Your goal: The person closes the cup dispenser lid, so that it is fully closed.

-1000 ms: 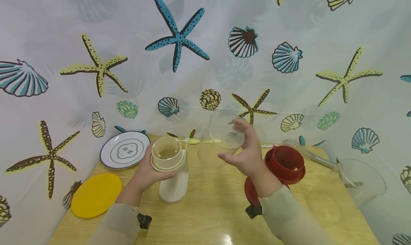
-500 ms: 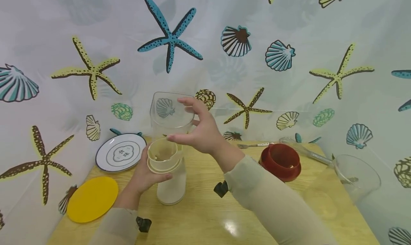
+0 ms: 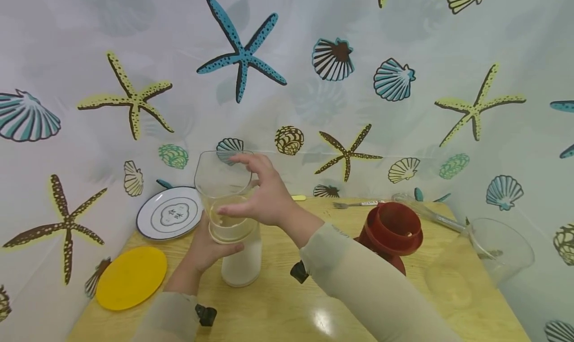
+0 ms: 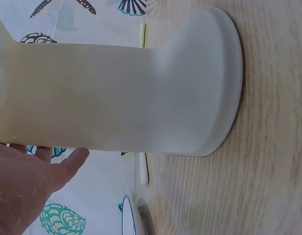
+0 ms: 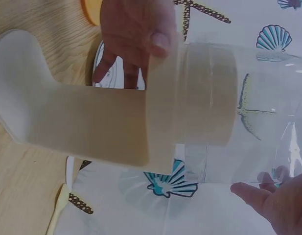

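A cream plastic dispenser stand (image 3: 242,267) with a round collar on top rests its foot on the table. My left hand (image 3: 199,247) holds it at the collar, the thumb in front and the fingers on its far side. Right above, my right hand (image 3: 264,197) grips a clear plastic container (image 3: 224,175) with its wide mouth up. In the right wrist view, the lower end of the clear container (image 5: 268,112) surrounds the upper part of the collar (image 5: 209,93), and the right hand's thumb and fingers (image 5: 256,196) lie along its side.
A blue-rimmed plate (image 3: 172,207) and a yellow disc (image 3: 132,277) lie at left. To the right stand a red stand (image 3: 399,227) and another clear container (image 3: 502,247). A fork (image 3: 354,204) and whisk (image 3: 430,212) lie at the back, before a shell-patterned curtain (image 3: 287,107).
My right hand has carried the clear container left from the middle to above the cream stand, then lowered it onto the collar. The left hand keeps its hold on the stand.
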`<state>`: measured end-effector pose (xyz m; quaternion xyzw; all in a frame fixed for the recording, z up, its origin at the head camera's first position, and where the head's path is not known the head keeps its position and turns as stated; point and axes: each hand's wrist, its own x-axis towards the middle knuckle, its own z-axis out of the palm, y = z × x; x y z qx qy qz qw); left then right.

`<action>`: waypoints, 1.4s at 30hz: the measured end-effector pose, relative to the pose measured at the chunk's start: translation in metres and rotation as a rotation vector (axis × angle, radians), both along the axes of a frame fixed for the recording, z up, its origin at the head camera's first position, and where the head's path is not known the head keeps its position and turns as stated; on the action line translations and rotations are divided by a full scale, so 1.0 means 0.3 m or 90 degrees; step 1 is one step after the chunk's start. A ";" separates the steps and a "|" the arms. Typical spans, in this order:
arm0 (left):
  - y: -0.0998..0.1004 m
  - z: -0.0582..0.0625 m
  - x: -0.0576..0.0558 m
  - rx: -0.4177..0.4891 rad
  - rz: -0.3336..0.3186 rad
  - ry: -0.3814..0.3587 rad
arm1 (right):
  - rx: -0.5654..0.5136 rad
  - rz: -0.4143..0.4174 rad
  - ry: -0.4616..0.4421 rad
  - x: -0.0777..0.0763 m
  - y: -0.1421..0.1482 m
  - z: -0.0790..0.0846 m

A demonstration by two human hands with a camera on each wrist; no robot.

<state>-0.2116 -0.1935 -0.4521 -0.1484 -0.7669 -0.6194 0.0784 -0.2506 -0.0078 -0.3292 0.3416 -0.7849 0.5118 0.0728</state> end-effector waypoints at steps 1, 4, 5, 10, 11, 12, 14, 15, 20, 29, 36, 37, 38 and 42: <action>0.002 -0.001 0.003 -0.001 0.004 -0.009 | -0.002 -0.002 -0.004 -0.002 0.004 -0.007; 0.003 -0.001 0.010 -0.007 0.016 -0.019 | -0.008 -0.003 -0.012 -0.008 0.008 -0.024; 0.002 0.000 0.011 -0.010 0.015 -0.017 | -0.011 -0.002 -0.016 -0.011 0.008 -0.028; 0.002 0.003 0.013 -0.014 0.009 -0.006 | -0.002 -0.005 -0.009 -0.017 0.000 -0.036; 0.002 0.004 0.013 -0.017 0.009 -0.006 | 0.003 -0.007 -0.007 -0.017 -0.003 -0.036; 0.002 0.003 0.014 -0.018 0.012 -0.010 | 0.010 -0.008 -0.004 -0.018 -0.005 -0.036; 0.005 0.002 0.012 -0.017 0.008 -0.006 | 0.019 -0.007 0.000 -0.019 -0.007 -0.034; 0.006 0.001 0.010 -0.014 0.003 -0.003 | 0.026 -0.006 0.002 -0.018 -0.008 -0.033; 0.008 0.000 0.004 -0.019 -0.023 0.018 | 0.041 0.002 0.012 -0.007 -0.013 -0.028; 0.005 0.004 0.002 -0.030 -0.026 0.023 | 0.038 -0.005 0.017 -0.007 -0.020 -0.034; 0.004 -0.022 -0.012 -0.009 -0.039 0.012 | 0.058 -0.011 0.017 -0.019 -0.033 -0.035; 0.002 -0.031 -0.016 -0.014 -0.036 0.015 | 0.061 -0.013 0.019 -0.020 -0.036 -0.034; -0.001 -0.041 -0.021 -0.019 -0.032 0.016 | 0.063 -0.013 0.020 -0.021 -0.039 -0.032; -0.013 -0.077 -0.041 -0.041 -0.020 0.031 | 0.061 -0.011 0.023 -0.020 -0.046 -0.030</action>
